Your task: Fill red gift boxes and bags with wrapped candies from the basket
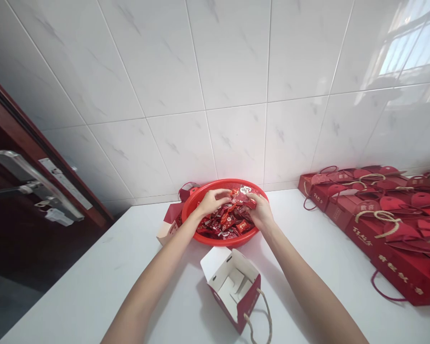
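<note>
Packet [241, 195] points leftward, long axis sideways, right fingers [254, 197] holding it; left fingers [220, 192] parted.

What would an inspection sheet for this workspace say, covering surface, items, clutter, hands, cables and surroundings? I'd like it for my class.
Surface: white tabletop, against the wall.
Items: red basket of wrapped packets; open box in front, rope handle hanging at its side, no packets visible inside.
Clutter: grouped red boxes at right; another box left of the basket, partly hidden.
Hands: right hand holds a red packet; left hand is over the basket, grip unclear.
Cables: nothing seen.
Surroundings: tiled wall behind; dark red door with metal handle at left.
</note>
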The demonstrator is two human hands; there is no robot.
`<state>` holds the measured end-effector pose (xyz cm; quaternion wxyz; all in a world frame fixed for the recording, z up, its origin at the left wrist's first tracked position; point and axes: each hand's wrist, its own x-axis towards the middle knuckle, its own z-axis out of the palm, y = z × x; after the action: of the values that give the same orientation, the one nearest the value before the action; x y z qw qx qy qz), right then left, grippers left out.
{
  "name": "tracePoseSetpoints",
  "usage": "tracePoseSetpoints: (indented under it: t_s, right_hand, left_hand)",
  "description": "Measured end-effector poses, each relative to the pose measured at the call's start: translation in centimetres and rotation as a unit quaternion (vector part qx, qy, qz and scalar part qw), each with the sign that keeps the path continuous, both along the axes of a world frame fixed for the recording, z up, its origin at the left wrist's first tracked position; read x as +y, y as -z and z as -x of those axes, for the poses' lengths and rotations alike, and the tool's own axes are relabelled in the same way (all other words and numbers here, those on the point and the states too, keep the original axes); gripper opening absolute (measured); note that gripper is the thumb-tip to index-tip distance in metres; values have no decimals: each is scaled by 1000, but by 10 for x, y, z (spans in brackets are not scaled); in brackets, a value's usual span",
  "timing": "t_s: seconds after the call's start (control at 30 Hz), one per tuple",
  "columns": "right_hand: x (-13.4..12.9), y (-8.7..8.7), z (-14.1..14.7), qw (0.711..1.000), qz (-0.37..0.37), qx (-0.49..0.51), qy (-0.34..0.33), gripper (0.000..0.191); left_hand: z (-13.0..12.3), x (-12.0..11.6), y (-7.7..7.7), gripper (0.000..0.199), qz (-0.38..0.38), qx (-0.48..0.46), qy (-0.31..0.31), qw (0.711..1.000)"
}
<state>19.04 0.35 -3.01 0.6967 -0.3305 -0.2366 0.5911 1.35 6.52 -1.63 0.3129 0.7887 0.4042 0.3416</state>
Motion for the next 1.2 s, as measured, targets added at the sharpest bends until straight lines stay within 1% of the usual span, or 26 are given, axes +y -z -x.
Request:
tracePoseSetpoints:
  t_s: [0.07, 0.13, 0.17, 0.2, 0.27, 0.37, 0.43, 0.57, 0.7, 0.83, 0.97, 1.13, 1.2]
  right_hand:
    - [2, 1, -1, 1000, 5, 11, 7, 21]
    - [2, 1, -2, 1000, 9, 18, -3, 20]
    - [2, 1, -3, 1000, 11, 21, -13, 20]
    - [2, 1, -4, 999, 12, 24, -21, 20]
    - [1, 0, -4, 999, 11, 25, -30, 19]
    - [-1, -2, -4, 999, 11, 28, -23, 19]
    - [-2, -4, -2, 999, 15, 35, -23, 21]
    - [-5, -7, 0, 999, 6, 25, -44, 29]
    - [-9, -9, 0, 996, -1, -6, -84, 35]
    - [-10, -9, 0, 994, -17, -28, -106, 38]
    - [-9, -8, 1, 995, -10, -31, -99, 37]
    - [-9, -8, 2, 995, -19, -21, -90, 33]
    - [-8, -8, 2, 997, -18, -12, -74, 30]
  left_hand:
    - [-1, -3, 1, 32, -23, 126, 0, 992]
    - [-3, -6, 1, 19, -60, 229, -4, 972]
    - [-4, -6, 1, 21, -71, 256, -10, 964]
    - [-5, -7, 1, 26, -74, 261, -18, 962]
    - [-4, -6, 1, 33, -56, 226, -27, 972]
    - [1, -5, 1, 35, -19, 128, -17, 991]
    - [3, -6, 1, 38, -8, 69, -5, 998]
    - [0, -10, -2, 45, 16, -46, 36, 998]
    - [-4, -13, -6, 44, 49, -134, 48, 989]
    - [-5, -15, -7, 45, 90, -178, 55, 978]
    - [-5, -18, -9, 44, 91, -192, 43, 976]
    - [-4, -17, -8, 35, 89, -198, 46, 975]
    - [-3, -15, -6, 28, 88, -194, 43, 976]
